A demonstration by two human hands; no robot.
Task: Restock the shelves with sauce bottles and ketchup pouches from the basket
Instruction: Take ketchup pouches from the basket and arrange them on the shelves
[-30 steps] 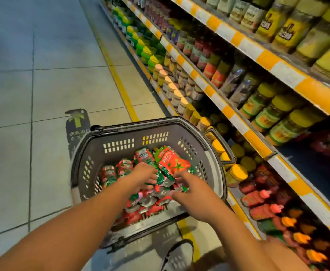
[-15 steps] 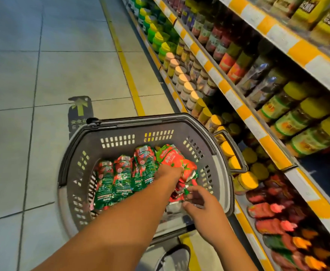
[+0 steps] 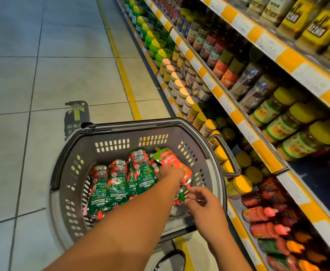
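A grey plastic basket (image 3: 109, 133) stands on the floor in front of me, holding several red and green ketchup pouches (image 3: 117, 182). My left hand (image 3: 169, 174) reaches deep into the basket and grips a red pouch (image 3: 173, 162) at the right side of the pile. My right hand (image 3: 205, 202) is at the basket's near right rim, its fingers curled and pinching the lower ends of pouches there. Red sauce bottles (image 3: 261, 214) lie on the low shelf to the right.
Shelves with orange and white price strips (image 3: 248, 132) run along the right, full of jars with yellow lids (image 3: 240, 184) and taller bottles. Tiled floor with a yellow line (image 3: 125, 79) stretches to the left. My shoe (image 3: 170, 260) is below the basket.
My left hand has moved right across the pouches to the red pouch. My right hand has drawn back toward the near right rim. The view shifted forward along the shelf.
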